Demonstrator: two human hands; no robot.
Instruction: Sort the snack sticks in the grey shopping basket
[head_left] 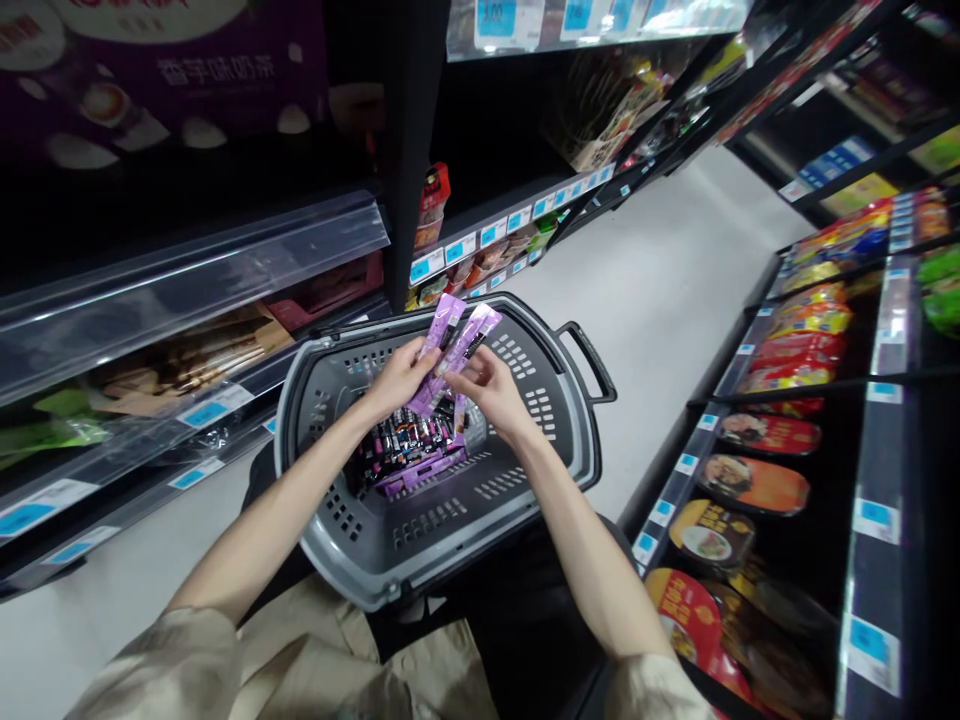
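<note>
Purple packets sit fanned above our grey basket, left hand and right hand each with fingers clamped on them. More packets lie in the basket; shelves flank the aisle.

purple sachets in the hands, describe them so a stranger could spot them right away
Find the grey plastic shopping basket in the aisle. Above it, the left hand and right hand hold two long purple sachets fanned upward. Unlike the loose sachets in the basket, these are raised and gripped.
</note>
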